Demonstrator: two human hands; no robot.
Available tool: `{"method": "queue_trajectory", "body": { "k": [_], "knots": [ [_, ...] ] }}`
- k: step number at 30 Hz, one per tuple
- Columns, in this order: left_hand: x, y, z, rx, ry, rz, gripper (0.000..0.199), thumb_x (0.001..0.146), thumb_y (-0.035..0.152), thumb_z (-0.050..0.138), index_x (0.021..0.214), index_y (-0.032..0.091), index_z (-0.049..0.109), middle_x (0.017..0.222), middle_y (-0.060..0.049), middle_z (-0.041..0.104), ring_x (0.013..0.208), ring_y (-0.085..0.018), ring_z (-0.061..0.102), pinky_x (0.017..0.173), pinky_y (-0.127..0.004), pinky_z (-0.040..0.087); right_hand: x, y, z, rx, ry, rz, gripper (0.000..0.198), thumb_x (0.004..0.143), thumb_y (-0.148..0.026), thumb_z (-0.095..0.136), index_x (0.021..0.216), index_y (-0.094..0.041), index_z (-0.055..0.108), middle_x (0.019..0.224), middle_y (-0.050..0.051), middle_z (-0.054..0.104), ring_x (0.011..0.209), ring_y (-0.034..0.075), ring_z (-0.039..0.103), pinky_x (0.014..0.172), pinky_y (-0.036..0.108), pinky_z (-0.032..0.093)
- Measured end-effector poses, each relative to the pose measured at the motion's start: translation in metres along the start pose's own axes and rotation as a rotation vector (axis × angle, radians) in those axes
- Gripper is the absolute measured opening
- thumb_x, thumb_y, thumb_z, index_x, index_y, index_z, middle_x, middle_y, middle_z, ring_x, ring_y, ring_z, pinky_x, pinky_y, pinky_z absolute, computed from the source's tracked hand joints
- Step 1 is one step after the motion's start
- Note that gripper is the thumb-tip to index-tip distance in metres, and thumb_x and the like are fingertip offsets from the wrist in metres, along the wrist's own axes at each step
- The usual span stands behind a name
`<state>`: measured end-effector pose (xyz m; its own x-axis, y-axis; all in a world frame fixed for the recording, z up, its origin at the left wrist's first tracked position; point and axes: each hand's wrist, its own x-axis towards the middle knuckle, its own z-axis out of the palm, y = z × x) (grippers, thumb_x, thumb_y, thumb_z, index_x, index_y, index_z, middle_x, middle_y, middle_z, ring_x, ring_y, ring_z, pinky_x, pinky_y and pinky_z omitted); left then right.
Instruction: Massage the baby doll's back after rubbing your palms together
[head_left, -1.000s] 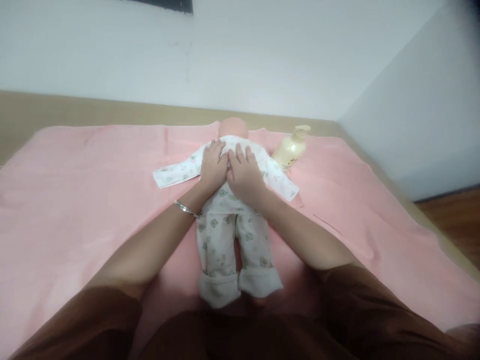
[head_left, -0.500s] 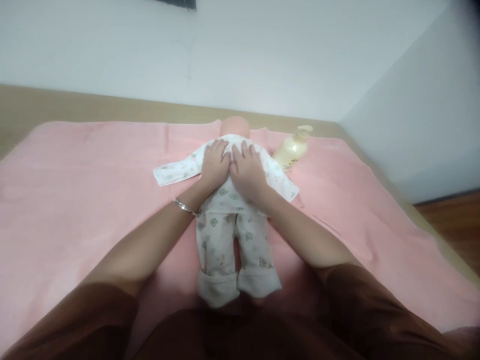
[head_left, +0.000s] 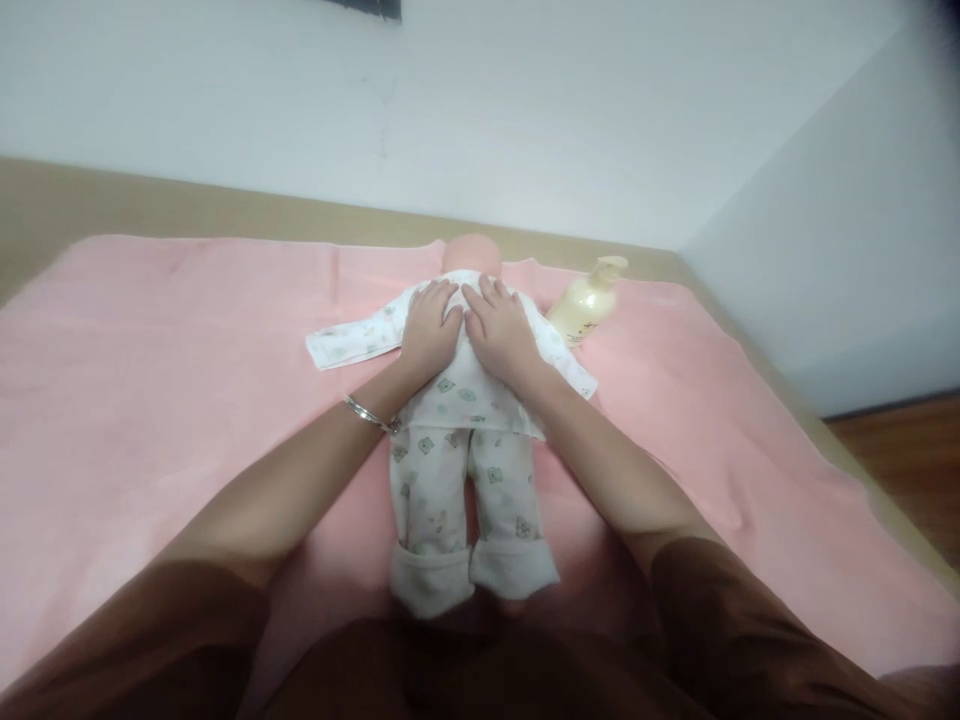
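A baby doll [head_left: 472,256] lies along the middle of the bed, its bare head at the far end. It wears a white patterned top [head_left: 465,395] and matching trousers [head_left: 435,490] with turned-up cuffs. My left hand [head_left: 430,330] lies flat on the left side of the doll's upper body, fingers stretched toward its head. Beside it, my right hand [head_left: 501,328] rests on the right side, fingers somewhat spread. The two thumbs are close together but apart. The doll's face and hands are hidden. Neither hand grips anything.
A pale yellow pump bottle [head_left: 587,305] leans on its side by the doll's right-hand sleeve. Beneath everything spreads a pink cloth [head_left: 187,400] over a tan surface [head_left: 150,190]. A white wall [head_left: 525,120] closes off the far side, and another stands at the right.
My right hand has shifted slightly up and to the right on the doll's back, away from the left thumb. My left hand stays nearly in place.
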<state>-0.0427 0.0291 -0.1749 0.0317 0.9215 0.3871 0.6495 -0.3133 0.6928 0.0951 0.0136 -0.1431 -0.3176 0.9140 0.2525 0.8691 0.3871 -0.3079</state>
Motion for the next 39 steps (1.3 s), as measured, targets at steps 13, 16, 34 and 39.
{"method": "queue_trajectory", "body": {
  "k": [13, 16, 34, 39],
  "knots": [
    [-0.001, 0.002, -0.001, -0.023, 0.008, -0.026, 0.05, 0.09, 0.027, 0.039, 0.135, 0.016, 0.059, 0.15, -0.009, 0.056, 0.145, -0.023, 0.045, 0.131, -0.043, 0.029, 0.018, 0.022, -0.001, 0.127, -0.06, -0.104, 0.058, 0.099, -0.031, 0.029, 0.153, -0.015, 0.044, 0.167, 0.009, 0.032, 0.158, 0.03, 0.023, 0.13, 0.061, 0.014],
    [-0.002, 0.003, -0.002, -0.029, 0.001, -0.041, 0.05, 0.091, 0.027, 0.04, 0.135, 0.016, 0.059, 0.151, -0.008, 0.056, 0.147, -0.023, 0.044, 0.132, -0.044, 0.027, 0.014, 0.017, -0.001, 0.098, -0.029, 0.005, 0.059, 0.1, -0.032, 0.029, 0.154, -0.01, 0.041, 0.166, 0.015, 0.031, 0.156, 0.034, 0.026, 0.128, 0.061, 0.018],
    [-0.01, 0.011, 0.004, 0.121, 0.044, -0.05, 0.052, 0.095, 0.029, 0.041, 0.141, 0.008, 0.052, 0.159, -0.02, 0.043, 0.154, -0.033, 0.034, 0.131, -0.055, 0.024, 0.021, 0.031, 0.001, 0.12, 0.006, 0.043, 0.056, 0.099, -0.031, 0.03, 0.149, -0.01, 0.045, 0.164, 0.015, 0.036, 0.157, 0.032, 0.026, 0.129, 0.058, 0.018],
    [-0.008, 0.023, -0.003, 0.119, -0.103, -0.003, 0.059, 0.095, 0.023, 0.035, 0.148, 0.001, 0.043, 0.163, -0.021, 0.036, 0.156, -0.03, 0.029, 0.133, -0.05, 0.021, 0.016, 0.022, 0.0, 0.024, 0.042, 0.033, 0.053, 0.101, -0.028, 0.027, 0.147, -0.01, 0.046, 0.156, 0.018, 0.048, 0.148, 0.033, 0.042, 0.124, 0.061, 0.029]
  ]
}}
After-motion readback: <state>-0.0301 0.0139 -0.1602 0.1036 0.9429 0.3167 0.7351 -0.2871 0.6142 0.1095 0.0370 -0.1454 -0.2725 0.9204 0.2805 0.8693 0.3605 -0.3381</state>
